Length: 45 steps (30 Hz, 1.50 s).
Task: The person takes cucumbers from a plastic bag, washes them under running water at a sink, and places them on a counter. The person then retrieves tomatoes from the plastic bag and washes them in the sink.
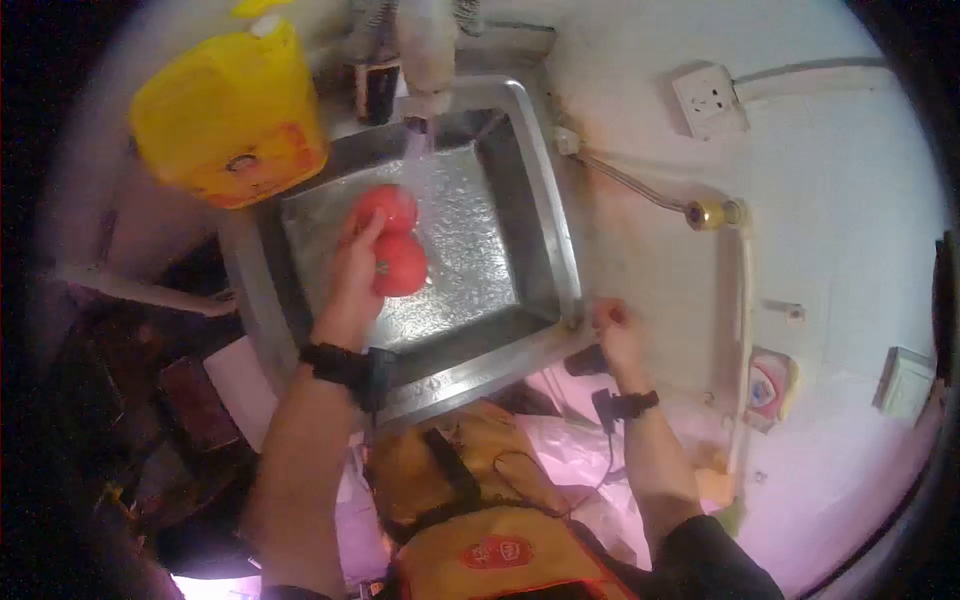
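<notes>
Left hand (350, 272): round tomatoes (404, 265) over metal sink (546, 180)

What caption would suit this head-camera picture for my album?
Left hand holding two round red tomatoes near clear running water at a silvery, rectangular metal sink; right hand beside its corner.

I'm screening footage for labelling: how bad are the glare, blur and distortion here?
Head view: dark, rounded corners, as from a wide lens; head view: bright glints on the wet floor of the sink; head view: left hand, right hand and tomatoes slightly soft, yet readable; head view: pinkish cast low on the wall.
</notes>
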Available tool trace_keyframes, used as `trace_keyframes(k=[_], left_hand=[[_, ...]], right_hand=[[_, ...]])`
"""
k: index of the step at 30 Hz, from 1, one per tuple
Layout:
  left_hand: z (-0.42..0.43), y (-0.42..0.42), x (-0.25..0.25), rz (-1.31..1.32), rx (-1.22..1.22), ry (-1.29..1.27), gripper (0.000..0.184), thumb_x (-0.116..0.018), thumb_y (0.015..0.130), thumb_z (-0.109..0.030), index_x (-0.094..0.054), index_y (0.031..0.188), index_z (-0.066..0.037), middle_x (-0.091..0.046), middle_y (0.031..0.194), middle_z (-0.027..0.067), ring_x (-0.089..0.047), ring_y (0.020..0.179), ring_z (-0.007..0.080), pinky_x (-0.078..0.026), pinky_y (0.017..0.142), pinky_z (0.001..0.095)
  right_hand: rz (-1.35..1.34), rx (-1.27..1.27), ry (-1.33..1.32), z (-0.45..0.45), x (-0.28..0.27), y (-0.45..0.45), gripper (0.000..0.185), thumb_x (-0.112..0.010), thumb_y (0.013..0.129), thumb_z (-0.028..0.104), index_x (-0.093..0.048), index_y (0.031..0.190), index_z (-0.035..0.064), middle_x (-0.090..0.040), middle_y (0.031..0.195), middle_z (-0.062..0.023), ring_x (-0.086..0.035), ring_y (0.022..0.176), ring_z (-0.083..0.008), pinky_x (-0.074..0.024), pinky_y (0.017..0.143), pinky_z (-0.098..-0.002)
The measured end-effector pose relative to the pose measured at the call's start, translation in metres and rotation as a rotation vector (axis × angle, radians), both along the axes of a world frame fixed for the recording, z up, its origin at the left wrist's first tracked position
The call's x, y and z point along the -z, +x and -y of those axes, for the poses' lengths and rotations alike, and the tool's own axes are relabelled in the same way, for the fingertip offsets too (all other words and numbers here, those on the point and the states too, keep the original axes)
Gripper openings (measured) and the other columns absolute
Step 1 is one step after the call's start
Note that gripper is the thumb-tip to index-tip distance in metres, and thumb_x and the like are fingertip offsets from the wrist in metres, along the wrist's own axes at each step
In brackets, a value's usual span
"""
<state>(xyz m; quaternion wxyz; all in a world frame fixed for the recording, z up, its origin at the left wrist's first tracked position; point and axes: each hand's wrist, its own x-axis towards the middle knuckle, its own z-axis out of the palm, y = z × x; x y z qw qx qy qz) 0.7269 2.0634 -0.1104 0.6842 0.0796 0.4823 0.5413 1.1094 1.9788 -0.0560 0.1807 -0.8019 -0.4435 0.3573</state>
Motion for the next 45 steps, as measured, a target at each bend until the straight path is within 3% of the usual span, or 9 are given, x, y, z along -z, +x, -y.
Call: trace_keyframes(k=[7, 10, 13, 21, 25, 29, 35, 40, 45], left_hand=[[0.0, 0.025, -0.019, -0.123, -0.14, -0.066, 0.058, -0.068, 0.093, -0.032, -0.042, 0.141, -0.012, -0.055, 0.128, 0.0043, -0.056, 0.111, 0.0181, -0.052, 0.086, 0.0365], [-0.004, 0.027, -0.008, -0.118, -0.174, 0.06, 0.047, -0.061, 0.097, -0.027, -0.046, 0.139, -0.013, -0.06, 0.123, 0.0063, -0.06, 0.109, 0.0222, -0.053, 0.09, 0.0393], [-0.01, 0.019, 0.001, 0.04, -0.229, 0.04, 0.05, -0.064, 0.095, -0.027, -0.045, 0.137, -0.009, -0.056, 0.126, 0.0063, -0.056, 0.113, 0.0204, -0.051, 0.092, 0.0362], [-0.014, -0.02, -0.018, 0.694, -0.083, 0.051, 0.057, -0.056, 0.094, -0.053, -0.052, 0.128, -0.008, -0.059, 0.125, 0.0115, -0.056, 0.117, 0.0289, -0.043, 0.104, 0.0505], [-0.009, -0.021, 0.009, 0.476, -0.002, -0.225, 0.046, -0.055, 0.098, -0.044, -0.053, 0.126, -0.008, -0.06, 0.123, 0.0103, -0.06, 0.112, 0.0277, -0.048, 0.1, 0.0472], [0.0, -0.017, -0.002, 0.146, 0.197, 0.019, 0.042, -0.056, 0.099, -0.034, -0.053, 0.132, -0.008, -0.061, 0.123, 0.0072, -0.063, 0.104, 0.0206, -0.053, 0.09, 0.0359], [0.002, -0.027, -0.007, 0.215, 0.318, -0.049, 0.04, -0.06, 0.098, -0.029, -0.055, 0.131, -0.008, -0.064, 0.118, 0.0071, -0.062, 0.102, 0.016, -0.053, 0.086, 0.0326], [0.0, -0.033, 0.002, 0.247, 0.346, -0.029, 0.037, -0.061, 0.096, -0.027, -0.058, 0.127, -0.006, -0.065, 0.115, 0.0071, -0.063, 0.104, 0.0172, -0.052, 0.089, 0.0328], [0.0, -0.016, 0.005, 0.233, 0.244, -0.018, 0.036, -0.063, 0.095, -0.023, -0.058, 0.126, -0.006, -0.065, 0.115, 0.0062, -0.063, 0.104, 0.0181, -0.051, 0.091, 0.0325]], right_hand=[[-0.453, -0.406, 0.129, -0.055, -0.025, -0.194, 0.068, -0.073, 0.086, 0.017, -0.041, 0.143, 0.0009, -0.058, 0.131, -0.0189, -0.059, 0.117, -0.0251, -0.0482, 0.097, -0.0359], [-0.56, -0.531, 0.096, -0.079, -0.02, -0.229, 0.073, -0.078, 0.082, 0.02, -0.04, 0.142, 0.0026, -0.055, 0.129, -0.0151, -0.058, 0.112, -0.0207, -0.0485, 0.094, -0.0343], [-0.496, -0.536, 0.148, -0.087, -0.005, -0.237, 0.065, -0.075, 0.082, 0.017, -0.044, 0.136, -0.0015, -0.059, 0.128, -0.0185, -0.059, 0.117, -0.0271, -0.0461, 0.101, -0.0368], [-1.006, 0.017, -0.072, -0.116, -0.013, -0.218, 0.037, -0.062, 0.095, 0.022, -0.048, 0.125, 0.0031, -0.062, 0.115, -0.0134, -0.067, 0.094, -0.0233, -0.0602, 0.072, -0.0364], [-1.139, 0.08, -0.048, -0.126, -0.01, -0.22, 0.036, -0.054, 0.099, 0.023, -0.05, 0.129, 0.0039, -0.062, 0.118, -0.0123, -0.065, 0.099, -0.0216, -0.0601, 0.075, -0.0364], [-1.068, 0.045, -0.015, -0.129, 0.008, -0.229, 0.034, -0.051, 0.1, 0.023, -0.054, 0.127, 0.002, -0.064, 0.118, -0.0132, -0.065, 0.1, -0.0229, -0.057, 0.082, -0.0367], [-0.505, -0.537, 0.073, -0.122, 0.023, -0.23, 0.033, -0.046, 0.102, 0.022, -0.058, 0.124, 0.0013, -0.067, 0.108, -0.0182, -0.065, 0.098, -0.0259, -0.0493, 0.088, -0.036], [-0.203, -0.565, 0.423, -0.113, 0.011, -0.238, 0.018, -0.055, 0.094, 0.012, -0.058, 0.108, -0.0004, -0.064, 0.098, -0.0278, -0.061, 0.093, -0.0473, -0.0503, 0.078, -0.0505], [-0.121, -0.554, 0.392, -0.11, 0.005, -0.238, 0.013, -0.065, 0.089, 0.01, -0.058, 0.093, -0.0006, -0.066, 0.085, -0.0213, -0.069, 0.08, -0.0378, -0.055, 0.068, -0.0403]])
